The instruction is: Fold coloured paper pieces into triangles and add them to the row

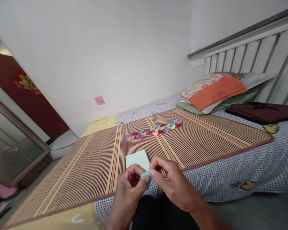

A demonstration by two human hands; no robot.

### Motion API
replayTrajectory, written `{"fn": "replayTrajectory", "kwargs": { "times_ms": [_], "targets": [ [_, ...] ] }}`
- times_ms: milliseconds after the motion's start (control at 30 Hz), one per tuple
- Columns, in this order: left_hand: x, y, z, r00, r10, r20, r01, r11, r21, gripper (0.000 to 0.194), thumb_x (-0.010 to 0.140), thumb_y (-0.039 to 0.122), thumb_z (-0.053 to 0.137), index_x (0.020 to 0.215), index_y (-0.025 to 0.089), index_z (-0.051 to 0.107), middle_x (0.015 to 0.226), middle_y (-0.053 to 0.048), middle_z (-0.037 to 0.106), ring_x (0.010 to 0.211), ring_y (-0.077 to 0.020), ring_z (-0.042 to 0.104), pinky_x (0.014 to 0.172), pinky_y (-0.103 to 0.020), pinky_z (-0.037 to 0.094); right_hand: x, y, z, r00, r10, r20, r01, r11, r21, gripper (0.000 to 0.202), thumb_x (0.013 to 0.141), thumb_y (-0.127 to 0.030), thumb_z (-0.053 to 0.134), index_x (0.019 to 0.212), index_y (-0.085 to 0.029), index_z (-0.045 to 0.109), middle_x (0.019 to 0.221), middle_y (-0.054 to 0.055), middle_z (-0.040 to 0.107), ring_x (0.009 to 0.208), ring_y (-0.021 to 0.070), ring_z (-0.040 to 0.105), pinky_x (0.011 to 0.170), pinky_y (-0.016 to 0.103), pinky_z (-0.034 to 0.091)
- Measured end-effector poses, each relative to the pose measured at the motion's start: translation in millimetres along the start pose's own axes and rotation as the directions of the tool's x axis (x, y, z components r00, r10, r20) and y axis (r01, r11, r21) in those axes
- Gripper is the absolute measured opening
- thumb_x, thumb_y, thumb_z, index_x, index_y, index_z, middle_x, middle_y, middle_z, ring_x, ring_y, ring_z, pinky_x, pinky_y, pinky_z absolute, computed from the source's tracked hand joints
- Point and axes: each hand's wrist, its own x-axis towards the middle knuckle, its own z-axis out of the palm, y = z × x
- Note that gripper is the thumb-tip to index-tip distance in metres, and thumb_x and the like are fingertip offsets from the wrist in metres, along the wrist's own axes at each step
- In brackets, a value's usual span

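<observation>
A small folded piece of light blue paper (151,181) is pinched between both hands, low in the middle of the view. My left hand (131,182) grips it from the left with thumb and fingers closed. From the right, my right hand (168,176) pinches its upper edge near the left thumb. Parts of the paper are hidden behind the fingers. Just beyond the hands, a pale green stack of paper (137,159) lies on the mat. Farther back sit rows of small folded paper pieces (156,130) in red, pink, green, purple and blue.
A striped bamboo mat (91,166) covers the bed, over a checked sheet (273,156). Pillows (216,92) and a dark folded cloth (261,111) lie at the right by the headboard (249,54). A pink note (100,100) is on the wall. A glass-fronted cabinet (12,150) stands left.
</observation>
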Motion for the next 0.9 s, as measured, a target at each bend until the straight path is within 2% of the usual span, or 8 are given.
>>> {"fn": "replayTrajectory", "kwargs": {
  "times_ms": [133,233,300,400,500,667,767,900],
  "targets": [
    [-1.6,-2.3,1.1,0.998,0.054,-0.034,-0.054,0.999,-0.002,0.023,0.081,0.029,0.078,0.071,0.016,0.063,0.071,0.001,0.057,0.070,-0.0130,0.051,0.066,-0.024,0.041,3.9,0.0,-1.4,0.999,0.018,0.027,-0.019,0.999,0.048,0.022,0.097,-0.028,0.055,0.076,-0.019,0.054,0.068,-0.005,0.047,0.064,0.0111,0.044,0.058,0.025,0.035],
    [-2.8,-3.8,3.4,0.999,0.038,-0.038,-0.038,0.999,-0.009,0.022,0.082,0.028,0.078,0.071,0.016,0.063,0.070,0.002,0.056,0.069,-0.0123,0.049,0.066,-0.024,0.040,5.1,1.2,-1.0,1.000,0.018,0.007,-0.018,0.999,0.030,0.027,0.097,-0.030,0.055,0.073,-0.019,0.053,0.066,-0.005,0.045,0.062,0.0111,0.042,0.057,0.025,0.035],
    [-2.4,-3.8,4.5,0.999,0.017,-0.035,-0.019,0.999,-0.040,0.022,0.081,0.028,0.079,0.070,0.016,0.063,0.069,0.002,0.056,0.070,-0.0123,0.049,0.067,-0.024,0.040,5.1,2.5,-1.0,0.999,0.051,0.013,-0.052,0.995,0.085,0.028,0.098,-0.033,0.055,0.074,-0.019,0.054,0.067,-0.004,0.046,0.063,0.0115,0.044,0.058,0.025,0.037],
    [-0.1,-3.4,6.8,0.994,-0.005,-0.107,-0.010,0.991,-0.137,0.022,0.079,0.028,0.080,0.070,0.016,0.064,0.070,0.002,0.057,0.070,-0.0127,0.052,0.067,-0.024,0.042,4.8,4.4,-0.6,0.993,0.103,0.058,-0.112,0.979,0.169,0.025,0.095,-0.035,0.060,0.077,-0.018,0.056,0.070,-0.003,0.049,0.066,0.0122,0.047,0.060,0.025,0.039],
    [2.2,-4.4,11.3,0.983,-0.058,-0.175,0.005,0.957,-0.291,0.023,0.076,0.030,0.081,0.069,0.016,0.065,0.073,0.000,0.062,0.072,-0.0147,0.057,0.069,-0.026,0.045,4.2,5.3,2.6,0.987,0.122,0.101,-0.136,0.981,0.137,0.021,0.090,-0.031,0.067,0.077,-0.018,0.058,0.070,-0.003,0.050,0.067,0.0118,0.045,0.060,0.024,0.038],
    [1.1,-8.4,20.5,0.974,-0.124,-0.189,0.018,0.876,-0.482,0.022,0.073,0.028,0.084,0.069,0.016,0.066,0.072,-0.001,0.065,0.071,-0.0164,0.063,0.074,-0.031,0.050,1.1,4.0,11.0,0.994,0.097,0.057,-0.101,0.992,0.069,0.022,0.093,-0.025,0.059,0.073,-0.019,0.051,0.068,-0.003,0.051,0.065,0.0119,0.047,0.059,0.024,0.038],
    [-0.5,-7.6,21.6,0.980,-0.100,-0.170,0.009,0.882,-0.471,0.020,0.075,0.030,0.082,0.070,0.017,0.068,0.072,-0.002,0.066,0.073,-0.0167,0.063,0.076,-0.030,0.050,-0.7,2.4,10.5,0.998,0.063,0.015,-0.063,0.998,-0.008,0.023,0.094,-0.023,0.056,0.072,-0.020,0.047,0.066,-0.004,0.046,0.061,0.0115,0.043,0.056,0.024,0.035],
    [-0.9,-3.5,14.8,0.993,-0.078,-0.094,0.046,0.953,-0.298,0.022,0.077,0.031,0.081,0.071,0.015,0.068,0.073,-0.004,0.067,0.075,-0.0174,0.063,0.077,-0.030,0.051,-0.1,0.8,3.6,0.992,0.077,0.095,-0.075,0.997,-0.025,0.018,0.095,-0.022,0.052,0.077,-0.020,0.050,0.071,-0.003,0.048,0.066,0.0122,0.044,0.059,0.024,0.036]
  ]
}}
